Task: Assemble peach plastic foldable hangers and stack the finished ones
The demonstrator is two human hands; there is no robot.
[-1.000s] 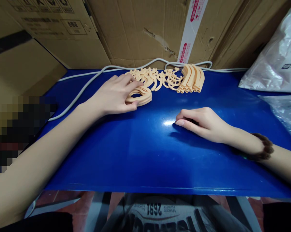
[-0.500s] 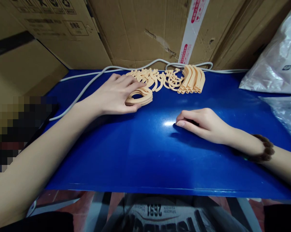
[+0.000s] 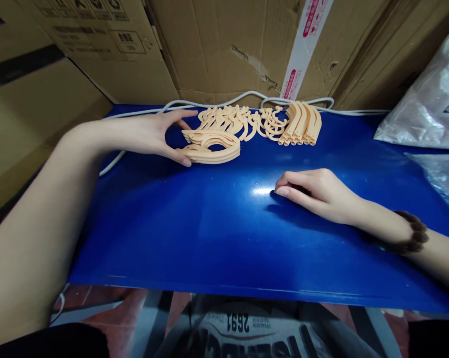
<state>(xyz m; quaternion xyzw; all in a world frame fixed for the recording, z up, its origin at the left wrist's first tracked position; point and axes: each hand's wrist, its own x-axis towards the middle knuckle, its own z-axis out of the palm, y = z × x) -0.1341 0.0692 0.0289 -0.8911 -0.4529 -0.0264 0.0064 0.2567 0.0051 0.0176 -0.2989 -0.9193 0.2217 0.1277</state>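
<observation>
My left hand (image 3: 159, 133) is at the left end of a stack of curved cream-coloured plastic pieces (image 3: 220, 155). Its thumb and fingers are spread wide around that end, the thumb at the stack's front edge. The pieces look like parts of folding clothes hangers; their exact kind is hard to tell. Lying on the blue tabletop, my right hand (image 3: 317, 193) is loosely curled, thumb near the index finger, and nothing shows in it. Behind the stack is a row of curved hook-like pieces (image 3: 224, 119), beside some thin rings (image 3: 272, 124) and a bundle of hollow curved arms (image 3: 302, 124).
Cardboard boxes (image 3: 227, 59) stand along the back and left of the blue table (image 3: 209, 233). A white cable (image 3: 252, 93) runs along the rear edge. Plastic bags (image 3: 429, 94) lie at the right.
My left hand has moved left, off the top of the curved stack to its left end, with fingers spread wider. My right hand stays in place on the table.
</observation>
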